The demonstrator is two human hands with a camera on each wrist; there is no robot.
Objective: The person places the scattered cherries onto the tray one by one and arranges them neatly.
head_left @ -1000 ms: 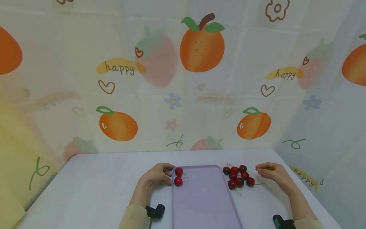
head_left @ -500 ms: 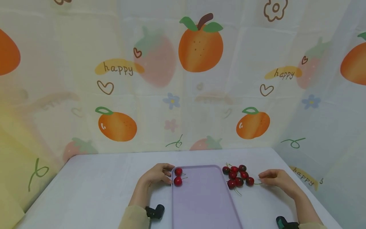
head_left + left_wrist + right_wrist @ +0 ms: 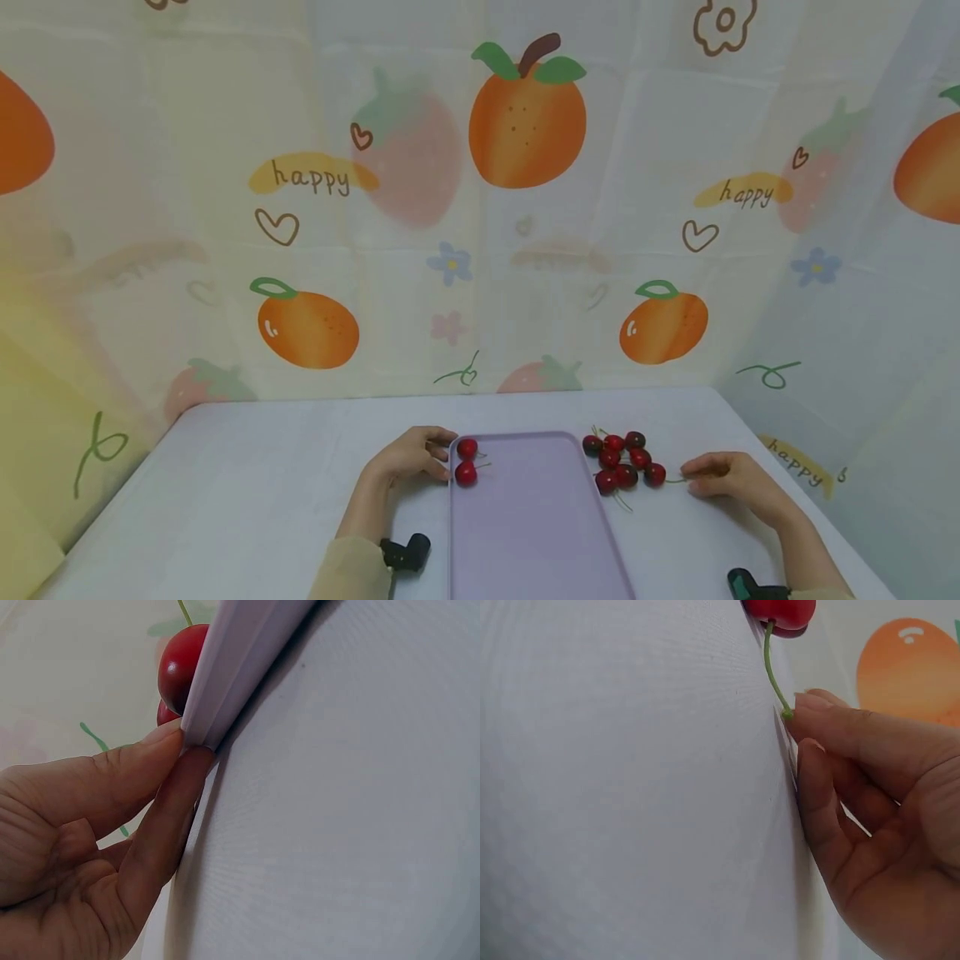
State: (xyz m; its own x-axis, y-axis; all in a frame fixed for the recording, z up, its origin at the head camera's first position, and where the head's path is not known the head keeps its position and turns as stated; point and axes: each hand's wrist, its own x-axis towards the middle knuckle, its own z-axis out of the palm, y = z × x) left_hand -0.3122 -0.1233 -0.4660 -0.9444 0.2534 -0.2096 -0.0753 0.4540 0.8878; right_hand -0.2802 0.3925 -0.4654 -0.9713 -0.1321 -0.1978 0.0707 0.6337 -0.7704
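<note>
My left hand (image 3: 408, 457) holds the left edge of a lilac tray (image 3: 536, 517), pinching its rim (image 3: 225, 675) between thumb and finger in the left wrist view. Two red cherries (image 3: 467, 473) with stems lie in the tray by that edge. On the right, my right hand (image 3: 738, 483) is low over the table beside a cluster of several cherries (image 3: 626, 477). Its fingertips are at the free end of the green stem (image 3: 771, 664) of the rightmost cherry (image 3: 655, 475). A small gap shows between thumb and finger, with the stem's tip just outside it.
The cherry cluster sits against the tray's right edge on a white table (image 3: 262, 492). Behind stands a fruit-printed curtain (image 3: 420, 317), which also closes off both sides. A black wrist camera (image 3: 408, 552) is strapped on each wrist.
My right hand has come down and slightly nearer, reaching the stem end of the rightmost cherry. The left hand stays on the tray edge, and the cherries have not moved.
</note>
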